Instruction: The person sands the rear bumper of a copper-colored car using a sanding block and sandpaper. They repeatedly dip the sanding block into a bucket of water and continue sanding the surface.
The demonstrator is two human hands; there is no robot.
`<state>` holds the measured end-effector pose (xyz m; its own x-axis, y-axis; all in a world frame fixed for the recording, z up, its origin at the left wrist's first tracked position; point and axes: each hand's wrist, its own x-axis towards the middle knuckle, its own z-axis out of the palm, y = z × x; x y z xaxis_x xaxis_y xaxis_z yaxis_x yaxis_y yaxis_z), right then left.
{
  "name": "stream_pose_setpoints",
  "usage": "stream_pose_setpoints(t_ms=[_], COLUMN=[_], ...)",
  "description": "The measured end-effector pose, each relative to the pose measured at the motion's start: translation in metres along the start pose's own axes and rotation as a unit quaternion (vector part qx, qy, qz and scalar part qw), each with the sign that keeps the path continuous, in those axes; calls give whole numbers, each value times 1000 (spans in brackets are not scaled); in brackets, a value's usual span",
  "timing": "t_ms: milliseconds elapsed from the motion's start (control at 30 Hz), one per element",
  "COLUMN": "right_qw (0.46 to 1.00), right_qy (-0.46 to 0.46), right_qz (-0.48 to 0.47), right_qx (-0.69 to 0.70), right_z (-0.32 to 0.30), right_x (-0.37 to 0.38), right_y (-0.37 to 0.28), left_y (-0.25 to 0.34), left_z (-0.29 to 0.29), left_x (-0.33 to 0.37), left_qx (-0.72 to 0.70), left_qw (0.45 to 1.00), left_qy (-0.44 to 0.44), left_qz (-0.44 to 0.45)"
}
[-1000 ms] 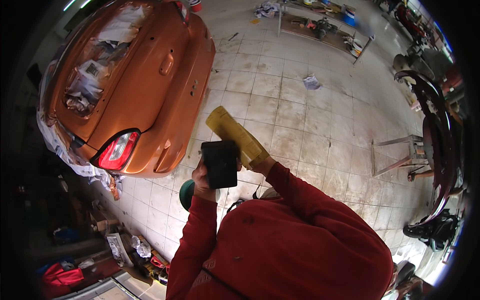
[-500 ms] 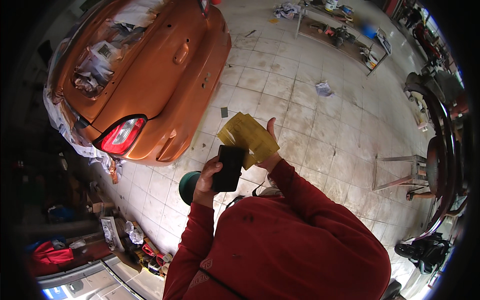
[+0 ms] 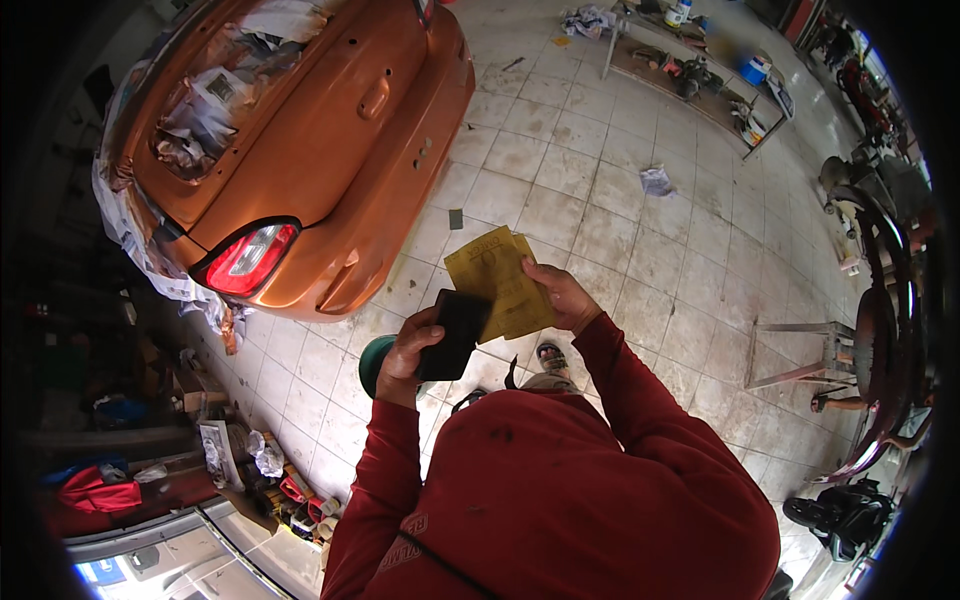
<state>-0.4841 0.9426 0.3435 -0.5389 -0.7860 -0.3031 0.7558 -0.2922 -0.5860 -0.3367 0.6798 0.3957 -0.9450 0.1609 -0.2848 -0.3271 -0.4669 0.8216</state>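
— What is each hand doing?

— The left hand (image 3: 408,352) is wrapped around a black block (image 3: 455,333), fingers curled over its left edge and thumb along the near side, so the block stands roughly upright in front of the chest. The right hand (image 3: 560,295) pinches yellow sheets of paper (image 3: 497,281), thumb on the near face and fingers behind; the sheets fan out up and to the left from that grip.

— Do the block and the sheets meet?

— They overlap: the block's upper right corner sits in front of the lower left edge of the sheets. Whether they actually touch, I cannot tell.

— And what lies around?

— Both arms wear red sleeves (image 3: 640,400), the same red as the shirt. Just below the left hand a green round thing (image 3: 374,360) shows, mostly hidden. Far and to the left stands an orange car (image 3: 330,150), rear end toward the person, its red tail light (image 3: 250,258) near the corner and masking paper (image 3: 215,95) crumpled over the rear window. The floor is pale tile (image 3: 600,190), with a small dark square (image 3: 456,218) lying just beyond the sheets and a crumpled rag (image 3: 655,180) farther right. A low bench (image 3: 690,85) with cans and clutter stands at the far right.
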Motion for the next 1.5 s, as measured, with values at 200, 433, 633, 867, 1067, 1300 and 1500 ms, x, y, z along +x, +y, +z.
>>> stream_pose_setpoints(t_ms=[200, 433, 633, 867, 1067, 1300, 1500], right_qw=[998, 792, 442, 728, 994, 993, 994], right_qy=[42, 159, 71, 117, 13, -103, -64], right_qz=[-46, -300, -467, -249, -15, 57, 43], right_qx=[10, -508, -763, -628, -105, 19, -73], right_z=[-3, 11, 47, 43, 32, 51, 56], right_x=[0, -13, -28, 0, 39, 36, 25], right_y=[-4, -28, -61, -69, 1, 34, 22], left_y=[20, 60, 21, 13, 50, 19, 18], left_z=[1, -8, -34, 14, 42, 9, 1], left_x=[-14, -56, -77, -97, -105, -87, -98], left_qx=[39, 345, 568, 553, 268, -10, 3], left_qw=[999, 920, 767, 797, 942, 993, 993], left_qy=[2, 161, 248, 200, -99, 39, 68], left_qz=[33, 92, 167, 135, 175, 109, 99])
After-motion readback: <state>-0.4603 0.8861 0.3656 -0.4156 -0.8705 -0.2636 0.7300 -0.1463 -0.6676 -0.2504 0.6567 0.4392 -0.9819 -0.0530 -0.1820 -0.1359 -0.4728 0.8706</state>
